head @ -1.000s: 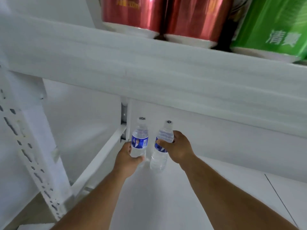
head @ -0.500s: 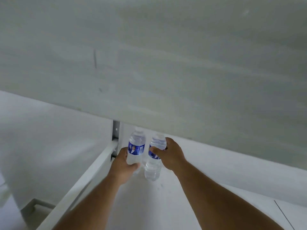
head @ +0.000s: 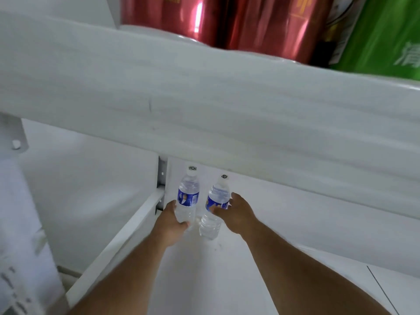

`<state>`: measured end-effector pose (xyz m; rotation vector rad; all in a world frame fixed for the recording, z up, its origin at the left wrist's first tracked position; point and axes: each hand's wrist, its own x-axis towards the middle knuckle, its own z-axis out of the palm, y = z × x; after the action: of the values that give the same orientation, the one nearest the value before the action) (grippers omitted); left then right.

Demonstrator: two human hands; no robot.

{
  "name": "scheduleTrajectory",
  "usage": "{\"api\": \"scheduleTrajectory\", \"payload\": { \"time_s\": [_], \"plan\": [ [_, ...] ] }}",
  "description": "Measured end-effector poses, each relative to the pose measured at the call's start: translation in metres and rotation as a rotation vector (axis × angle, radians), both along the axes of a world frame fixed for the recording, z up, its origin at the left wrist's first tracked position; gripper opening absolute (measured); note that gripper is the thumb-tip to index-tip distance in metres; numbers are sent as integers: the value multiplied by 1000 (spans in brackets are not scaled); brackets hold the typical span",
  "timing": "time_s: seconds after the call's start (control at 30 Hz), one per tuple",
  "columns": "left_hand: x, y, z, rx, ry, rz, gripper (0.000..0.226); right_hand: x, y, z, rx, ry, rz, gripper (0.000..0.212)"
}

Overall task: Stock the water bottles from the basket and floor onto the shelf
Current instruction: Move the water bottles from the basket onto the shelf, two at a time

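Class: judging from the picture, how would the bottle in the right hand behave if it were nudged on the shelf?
The bottle in the right hand looks full, so probably heavy for its size. Tall and narrow, it may tip. Once on its side, the round body would likely roll.

You face a white metal rack against a plain white wall. A perforated upright post stands at your left. Overhead, a thick white board carries shiny red cans and a green pack.

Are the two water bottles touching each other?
Apart. The head view shows white shelf between the left bottle and the right bottle along their whole height.
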<state>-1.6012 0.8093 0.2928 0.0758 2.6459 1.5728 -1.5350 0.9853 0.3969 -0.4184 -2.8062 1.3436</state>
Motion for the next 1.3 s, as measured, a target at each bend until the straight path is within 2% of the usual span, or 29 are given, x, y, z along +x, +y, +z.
{"api": "scheduleTrajectory", "payload": {
  "time_s": [0.03,0.1,0.17,0.27,0.43,0.6,0.87,1.1,1.3],
  "plan": [
    [6,-2,2,-3,-16,3,79,0,4,-9,30,-11,-11,27],
    [20,-6,8,-21,-21,0,75,7,6,-15,64,-80,-35,67],
    [38,-9,15,-56,-30,-8,67,23,1,-19,90,-128,-31,82],
    [73,-15,28,-181,-33,-90,69,55,-12,-22,127,-174,4,75],
    [135,-32,59,-539,13,-251,71,114,-38,-14,238,-199,66,65],
    [188,-52,76,-737,24,-372,72,170,-59,-7,456,-231,151,66],
    [252,-70,86,-778,34,-402,71,229,-77,-10,599,-212,249,75],
    [320,-71,81,-792,4,-363,70,293,-76,-23,591,-137,309,76],
    [395,-63,55,-867,-36,-423,61,366,-60,-49,552,-177,365,72]
  ]
}}
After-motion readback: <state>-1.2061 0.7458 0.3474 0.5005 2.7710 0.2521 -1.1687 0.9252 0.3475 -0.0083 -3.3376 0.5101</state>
